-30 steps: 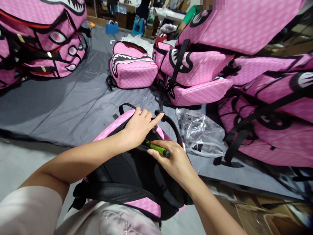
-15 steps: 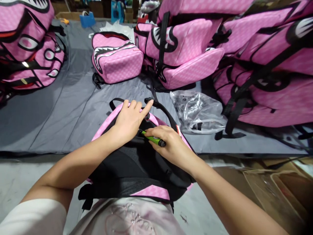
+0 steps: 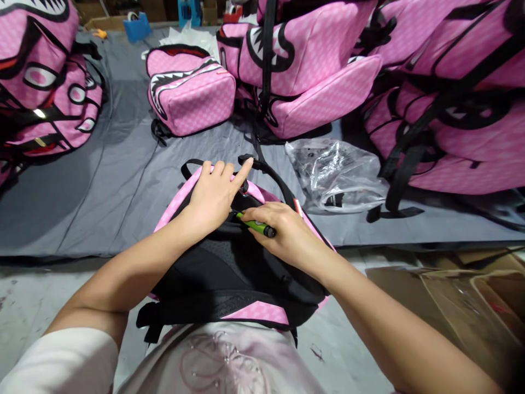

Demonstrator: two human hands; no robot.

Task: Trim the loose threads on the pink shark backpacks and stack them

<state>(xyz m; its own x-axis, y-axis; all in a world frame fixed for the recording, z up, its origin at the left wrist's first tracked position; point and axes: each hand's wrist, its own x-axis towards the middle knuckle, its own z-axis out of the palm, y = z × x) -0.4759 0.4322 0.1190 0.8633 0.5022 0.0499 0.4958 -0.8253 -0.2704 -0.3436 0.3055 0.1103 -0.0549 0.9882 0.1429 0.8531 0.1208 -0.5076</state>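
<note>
A pink-and-black backpack (image 3: 229, 273) leans against my front at the table edge, its black padded back facing me. My left hand (image 3: 213, 191) grips its top rim, fingers curled over the pink edge and the index finger stretched out toward a black strap (image 3: 279, 178). The left thumb is hidden. Closed in my right hand (image 3: 287, 232) is a green-handled tool with a black end (image 3: 258, 225). Its slim dark tip points at the back panel just below my left hand; whether it touches the fabric I cannot tell.
Pink shark-face backpacks are piled at the left (image 3: 41, 82) and right (image 3: 463, 120). A smaller pink bag (image 3: 197, 98) and stacked backpacks (image 3: 311, 65) stand at the back. A clear plastic bag (image 3: 340, 175) lies right of my work. Cardboard (image 3: 394, 290) is below the table edge.
The view has shifted slightly, so the table items sit higher in the picture. Both hands keep nearly the same places on the backpack, and the green tool stays in my right hand.
</note>
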